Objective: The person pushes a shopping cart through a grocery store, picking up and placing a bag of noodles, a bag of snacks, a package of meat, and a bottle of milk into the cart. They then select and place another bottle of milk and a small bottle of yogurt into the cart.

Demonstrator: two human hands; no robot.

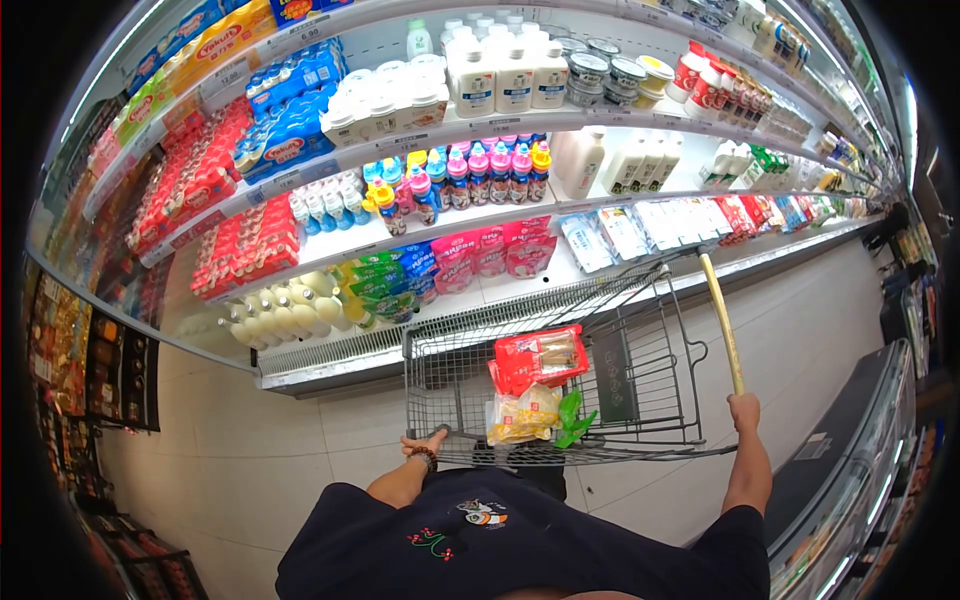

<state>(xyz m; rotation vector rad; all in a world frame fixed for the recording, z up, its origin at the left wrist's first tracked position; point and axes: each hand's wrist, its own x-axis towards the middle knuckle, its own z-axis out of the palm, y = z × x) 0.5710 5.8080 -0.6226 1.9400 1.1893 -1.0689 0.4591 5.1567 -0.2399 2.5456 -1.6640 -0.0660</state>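
Note:
My right hand [743,411] is closed around the near end of the yellow handle [722,325] of a grey wire shopping cart [660,440]. At the cart's near left corner is my left hand [424,442], fingers apart and thumb out, right at the rim; a beaded bracelet [425,458] circles that wrist. Inside the basket lie a red package [515,365] with a clear window, a clear bag with yellow and white contents [525,414] and a green plastic piece [573,420].
A lit refrigerated shelf [480,290] runs along the cart's far side. It carries white bottles [515,80], colourful small bottles [480,175], pink pouches [490,252] and red multipacks [245,245]. Another glass-fronted case [860,450] stands at right. Pale floor tiles [240,440] lie at left.

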